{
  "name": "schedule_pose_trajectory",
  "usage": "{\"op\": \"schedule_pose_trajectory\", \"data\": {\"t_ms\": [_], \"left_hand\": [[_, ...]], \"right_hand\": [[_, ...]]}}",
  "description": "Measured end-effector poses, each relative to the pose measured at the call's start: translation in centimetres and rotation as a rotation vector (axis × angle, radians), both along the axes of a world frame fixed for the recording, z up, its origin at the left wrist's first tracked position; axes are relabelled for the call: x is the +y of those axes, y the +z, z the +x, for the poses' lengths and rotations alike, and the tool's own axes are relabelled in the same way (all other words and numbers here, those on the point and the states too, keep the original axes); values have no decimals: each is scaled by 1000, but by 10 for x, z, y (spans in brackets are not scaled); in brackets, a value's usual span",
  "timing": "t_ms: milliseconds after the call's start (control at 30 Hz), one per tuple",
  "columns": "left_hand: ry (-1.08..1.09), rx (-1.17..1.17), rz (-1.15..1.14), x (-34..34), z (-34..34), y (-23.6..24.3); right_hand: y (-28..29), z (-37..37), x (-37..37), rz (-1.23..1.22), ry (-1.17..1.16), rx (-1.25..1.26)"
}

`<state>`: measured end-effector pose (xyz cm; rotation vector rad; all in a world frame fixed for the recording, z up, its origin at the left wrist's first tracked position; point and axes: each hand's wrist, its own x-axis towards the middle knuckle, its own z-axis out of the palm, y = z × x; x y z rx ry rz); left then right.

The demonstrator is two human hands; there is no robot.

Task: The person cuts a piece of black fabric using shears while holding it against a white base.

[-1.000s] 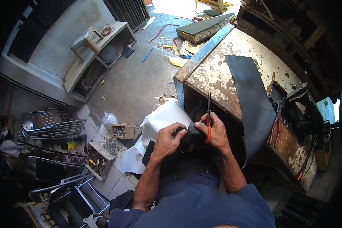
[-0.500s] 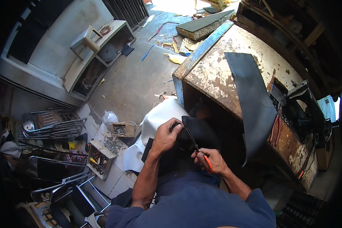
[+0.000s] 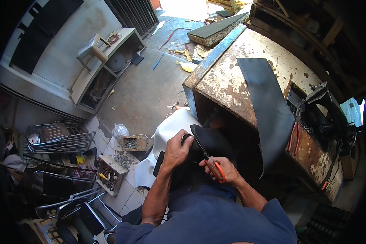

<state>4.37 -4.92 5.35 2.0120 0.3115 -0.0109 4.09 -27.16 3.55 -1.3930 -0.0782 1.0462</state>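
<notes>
My left hand (image 3: 177, 149) is closed on the edge of a black sheet of leather-like material (image 3: 210, 139) over my lap. Scissors with orange handles (image 3: 221, 174) are in my right hand (image 3: 228, 170), its fingers curled round the grips. Their dark blades (image 3: 200, 145) point up and left along the black sheet, close to my left fingertips. I cannot make out exactly where the blades meet the material. Beneath the black piece, a white sheet (image 3: 173, 125) drapes toward the floor.
A worn workbench (image 3: 227, 81) at right carries a long black strip (image 3: 268, 101), red-handled pliers (image 3: 295, 138) and a dark machine (image 3: 327, 118). Left of me are a wooden tool box (image 3: 111, 175), a smaller box of screws (image 3: 134, 143) and folded metal chairs (image 3: 59, 138).
My right hand and the scissors have shifted slightly up and left toward my left hand. My left hand keeps its hold on the black sheet.
</notes>
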Motion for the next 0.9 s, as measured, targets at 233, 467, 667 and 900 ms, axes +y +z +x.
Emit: {"op": "schedule_pose_trajectory", "data": {"t_ms": [233, 467, 667, 900], "left_hand": [[2, -9, -88, -6, -9, -13], [-145, -34, -41, -1, -12, 25], [134, -106, -218, 15, -10, -2], [122, -124, -316, 20, -1, -11]], "right_hand": [[2, 22, 22, 33, -125, -333], [20, 81, 26, 34, -148, -930], [10, 83, 17, -180, -188, -670], [22, 67, -16, -619, -216, -1079]]}}
